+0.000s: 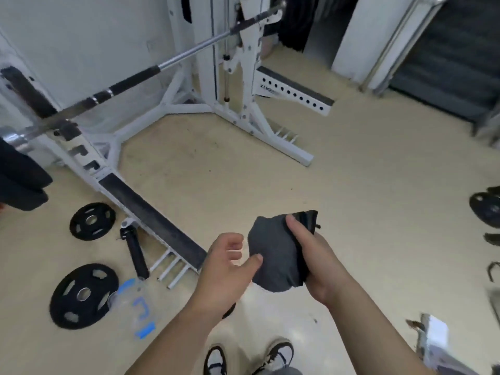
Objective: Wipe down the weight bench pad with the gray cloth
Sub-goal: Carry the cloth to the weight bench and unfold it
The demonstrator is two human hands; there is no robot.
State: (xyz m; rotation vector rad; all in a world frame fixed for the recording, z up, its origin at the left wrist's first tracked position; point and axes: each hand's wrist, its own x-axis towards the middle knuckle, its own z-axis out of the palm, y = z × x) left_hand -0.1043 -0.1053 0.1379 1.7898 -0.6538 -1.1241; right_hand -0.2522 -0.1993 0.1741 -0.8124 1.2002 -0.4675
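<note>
The gray cloth (273, 253) is bunched up in front of me, low in the head view. My right hand (316, 263) grips it from the right side, index finger laid over its top. My left hand (227, 272) is just left of the cloth with fingers curled apart, its thumb tip touching the cloth's edge. No bench pad shows clearly; a dark padded shape (19, 180) sits at the far left edge, partly cut off.
A white squat rack (238, 109) with a barbell (130, 82) stands ahead. Two black weight plates (92, 221) (82, 295), a black handle (135, 253) and a clear bottle with blue tape (135, 307) lie on the beige floor at left. More plates (485, 209) lie right.
</note>
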